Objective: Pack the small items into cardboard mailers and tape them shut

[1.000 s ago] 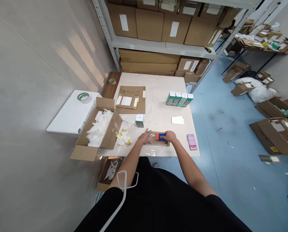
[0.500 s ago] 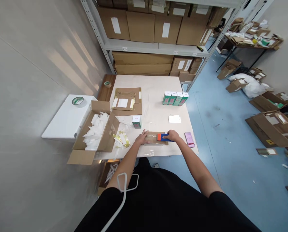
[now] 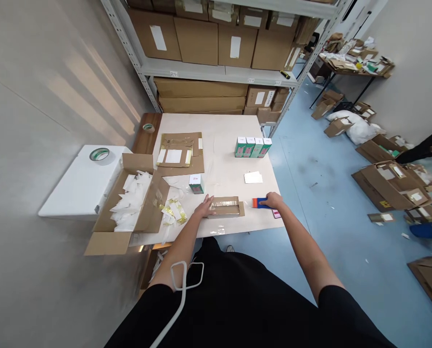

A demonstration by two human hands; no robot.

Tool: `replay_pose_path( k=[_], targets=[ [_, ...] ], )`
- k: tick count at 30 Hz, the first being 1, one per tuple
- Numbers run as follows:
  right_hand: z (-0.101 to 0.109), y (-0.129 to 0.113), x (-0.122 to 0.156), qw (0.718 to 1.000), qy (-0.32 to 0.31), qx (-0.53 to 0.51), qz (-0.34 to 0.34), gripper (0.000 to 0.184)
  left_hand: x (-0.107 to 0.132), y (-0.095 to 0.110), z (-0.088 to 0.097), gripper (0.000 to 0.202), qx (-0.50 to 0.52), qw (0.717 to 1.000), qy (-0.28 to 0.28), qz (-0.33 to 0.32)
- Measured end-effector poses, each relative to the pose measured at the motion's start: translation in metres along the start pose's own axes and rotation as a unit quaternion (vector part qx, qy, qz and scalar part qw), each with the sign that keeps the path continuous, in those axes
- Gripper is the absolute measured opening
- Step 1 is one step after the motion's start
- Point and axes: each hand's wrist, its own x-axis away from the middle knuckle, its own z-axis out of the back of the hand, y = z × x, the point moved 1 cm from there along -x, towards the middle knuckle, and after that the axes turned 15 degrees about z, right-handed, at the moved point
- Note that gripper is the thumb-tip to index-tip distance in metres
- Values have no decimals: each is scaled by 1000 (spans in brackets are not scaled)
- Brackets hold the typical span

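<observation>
A small, shallow cardboard box [image 3: 227, 209] lies near the table's front edge, with a shiny strip across its top. My left hand [image 3: 204, 207] grips its left end, thumb and fingers on the cardboard. To the right of the box, my right hand [image 3: 273, 199] is closed around a blue-and-orange hand tool [image 3: 261, 203], its orange end toward the box but apart from it. Partly hidden under this hand is a pink-screened phone [image 3: 277, 213]. A green and white carton [image 3: 196, 184] stands behind my left hand.
Left of the table, an open carton [image 3: 142, 221] holds white paper scraps. Crumpled yellow tape [image 3: 176, 211] lies beside it. Several green cartons [image 3: 252, 148], white cards [image 3: 252, 177] and flattened cardboard [image 3: 197, 166] lie farther back. A loaded shelf [image 3: 201, 70] stands behind the table.
My right hand has drawn the blue-and-orange tool off the box to the right, now partly over the phone. My left hand stays on the box's left end. The view has shifted slightly right.
</observation>
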Motion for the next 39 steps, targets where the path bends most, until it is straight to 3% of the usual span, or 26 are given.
replay_pose_path(
  k=[2,5,8,12,18,22,25,28,30,32,34,39],
  targets=[
    [9,32,11,997,27,29,-62,44,4,-6,11,125,39,999,-5,7],
    [25,75,30,994,47,-2,-100,42,11,-6,19,121,85,996,-1,-23],
    [37,81,42,989,114,-53,-75,43,14,7,9,113,104,994,24,-37],
    [43,43,46,977,155,-141,-40,47,14,21,-5,110,96,994,43,-6],
    [52,-7,46,955,202,-216,18,49,17,21,-5,106,105,992,65,13],
    [58,-34,40,938,226,-259,51,51,26,32,-7,106,33,996,74,24],
    [63,-56,35,931,229,-272,82,52,35,43,-8,110,-12,992,120,35],
    [72,-76,33,931,225,-270,103,53,43,56,-13,100,33,982,185,7],
    [80,-88,35,929,227,-269,115,54,46,66,-21,86,108,974,196,-17],
    [87,-101,37,927,227,-270,130,56,47,77,-30,75,216,963,158,-21],
    [95,-113,41,924,225,-272,146,58,46,89,-40,69,346,934,83,14],
    [108,-134,52,915,233,-278,180,57,39,109,-49,86,578,790,-133,156]
  ],
)
